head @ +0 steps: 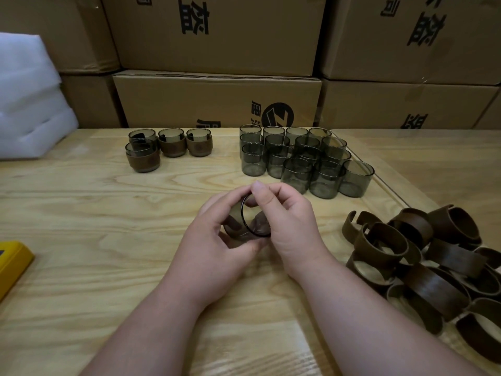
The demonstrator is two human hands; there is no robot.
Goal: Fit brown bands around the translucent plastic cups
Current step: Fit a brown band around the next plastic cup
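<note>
Above the pale wooden bench [108, 213], left hand [217, 240] and right hand [287, 226] both grip a smoky translucent plastic cup [244, 226] tipped sideways, brown leather bands [423, 261] heaped at right.

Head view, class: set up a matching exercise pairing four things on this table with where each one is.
Things:
1. Banded cups
2. Bare cups
3. Loose brown bands
4. Yellow object

Places:
A. Heaped at the right edge
B. Far side, right of centre
C. Left edge
D. Far side, left of centre

Pairs: 1-D, 2-B, 3-A, 4-C
</note>
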